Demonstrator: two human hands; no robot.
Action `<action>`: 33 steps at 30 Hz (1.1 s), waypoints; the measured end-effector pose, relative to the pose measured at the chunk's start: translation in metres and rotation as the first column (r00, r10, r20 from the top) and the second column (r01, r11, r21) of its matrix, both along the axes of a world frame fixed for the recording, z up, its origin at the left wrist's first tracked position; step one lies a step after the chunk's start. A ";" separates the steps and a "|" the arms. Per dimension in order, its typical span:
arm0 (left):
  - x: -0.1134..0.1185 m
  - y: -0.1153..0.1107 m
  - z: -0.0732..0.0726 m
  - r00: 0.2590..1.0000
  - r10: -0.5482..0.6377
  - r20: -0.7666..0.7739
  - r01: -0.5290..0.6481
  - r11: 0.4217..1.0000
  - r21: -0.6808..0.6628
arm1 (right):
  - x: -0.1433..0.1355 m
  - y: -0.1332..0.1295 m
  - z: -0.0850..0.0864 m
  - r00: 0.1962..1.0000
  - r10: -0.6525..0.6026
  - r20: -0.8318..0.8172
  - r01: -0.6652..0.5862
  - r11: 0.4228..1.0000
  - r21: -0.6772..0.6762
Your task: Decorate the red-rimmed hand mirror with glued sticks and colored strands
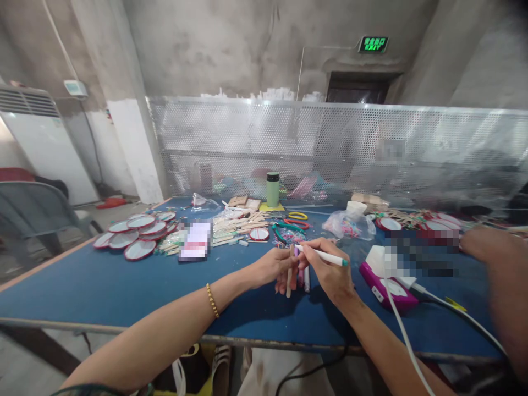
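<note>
My left hand (pixel 275 268) holds a wooden craft stick (pixel 289 273) upright over the blue table (pixel 103 286), with two more marker pens (pixel 303 278) gripped beside it. My right hand (pixel 330 269) grips a white marker pen with a green cap (pixel 325 256), its tip touching the top of the stick. A bead bracelet (pixel 212 300) circles my left wrist.
Red-rimmed round pieces (pixel 132 234) lie at the left, a heap of wooden sticks (pixel 237 225) and a green bottle (pixel 272 189) behind. A plastic bag (pixel 350 224), a magenta device (pixel 383 280) with white cable sit right. Another person's arm (pixel 503 275) reaches in at the right edge.
</note>
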State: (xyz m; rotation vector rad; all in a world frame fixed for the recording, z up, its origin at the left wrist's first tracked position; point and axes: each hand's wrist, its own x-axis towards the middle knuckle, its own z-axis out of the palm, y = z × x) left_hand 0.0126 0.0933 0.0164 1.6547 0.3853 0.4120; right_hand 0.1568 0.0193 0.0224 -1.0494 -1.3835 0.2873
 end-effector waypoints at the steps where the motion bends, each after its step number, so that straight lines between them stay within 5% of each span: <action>1: 0.000 0.000 0.000 1.000 0.001 -0.005 -0.001 1.000 0.000 | 0.000 0.000 0.000 1.000 0.004 0.000 -0.004 1.000 0.002; 33: 0.000 0.003 -0.004 1.000 -0.006 -0.016 0.007 0.999 0.038 | -0.002 -0.001 0.001 1.000 0.005 0.003 -0.005 1.000 0.020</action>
